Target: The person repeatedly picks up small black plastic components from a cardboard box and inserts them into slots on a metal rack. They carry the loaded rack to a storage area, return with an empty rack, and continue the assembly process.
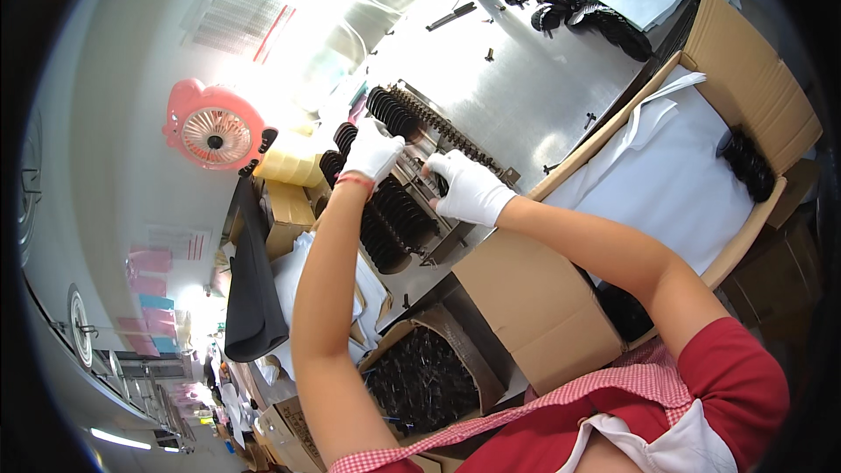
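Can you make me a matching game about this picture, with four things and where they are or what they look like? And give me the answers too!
Things:
1. Fan
2. Left hand
3. Thin black stick
4. Big cardboard box at the right

Where or what:
A. Lying on the metal table
B. Open, with pale sheets inside
C. Pink
D. White-gloved, by the rows of black discs

Right pairs: 1-C, 2-D, 3-A, 4-B
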A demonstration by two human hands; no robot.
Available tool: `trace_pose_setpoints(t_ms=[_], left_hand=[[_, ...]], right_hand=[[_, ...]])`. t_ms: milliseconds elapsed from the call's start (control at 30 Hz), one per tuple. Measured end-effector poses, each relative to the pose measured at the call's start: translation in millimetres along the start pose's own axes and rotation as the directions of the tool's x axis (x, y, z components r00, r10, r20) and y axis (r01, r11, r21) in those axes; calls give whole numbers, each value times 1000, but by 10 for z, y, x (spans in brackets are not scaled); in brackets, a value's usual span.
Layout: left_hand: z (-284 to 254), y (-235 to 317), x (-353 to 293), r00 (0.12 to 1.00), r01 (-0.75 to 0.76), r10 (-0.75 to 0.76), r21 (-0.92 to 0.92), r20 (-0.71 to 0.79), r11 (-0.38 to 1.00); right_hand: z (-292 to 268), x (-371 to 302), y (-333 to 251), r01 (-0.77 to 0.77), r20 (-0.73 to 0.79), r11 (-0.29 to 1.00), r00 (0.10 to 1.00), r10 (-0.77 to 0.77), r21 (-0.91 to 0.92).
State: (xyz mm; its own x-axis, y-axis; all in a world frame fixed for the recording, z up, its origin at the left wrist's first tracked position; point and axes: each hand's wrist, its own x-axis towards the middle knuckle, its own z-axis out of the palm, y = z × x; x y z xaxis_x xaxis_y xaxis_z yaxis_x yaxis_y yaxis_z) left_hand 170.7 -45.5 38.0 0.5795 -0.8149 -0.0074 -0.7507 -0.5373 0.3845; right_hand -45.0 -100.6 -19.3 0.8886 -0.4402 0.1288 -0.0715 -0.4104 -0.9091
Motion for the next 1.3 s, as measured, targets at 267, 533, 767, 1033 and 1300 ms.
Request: trace_pose_setpoints(t_ms=[267,533,767,1033,1300], left_hand=[[242,258,529,987,127,-132,66,87,990],[404,234,611,979,-3,-75,382,189,924],[7,479,182,995,103,-82,671,-64,734],[-21,658,-473,654,-701,460,253,601,667],[-111,-276,761,991,-130,120,374,52,918]], right_hand=[[-153,41,147,103,117,992,989,-94,-75],[-139,50,121,172,213,984,964,-159,-44],[6,57,115,63,-212,970,977,-13,234],[83,91,222,385,-441,918,843,-308,97],[38,48,92,50,-63,999,997,-48,20]])
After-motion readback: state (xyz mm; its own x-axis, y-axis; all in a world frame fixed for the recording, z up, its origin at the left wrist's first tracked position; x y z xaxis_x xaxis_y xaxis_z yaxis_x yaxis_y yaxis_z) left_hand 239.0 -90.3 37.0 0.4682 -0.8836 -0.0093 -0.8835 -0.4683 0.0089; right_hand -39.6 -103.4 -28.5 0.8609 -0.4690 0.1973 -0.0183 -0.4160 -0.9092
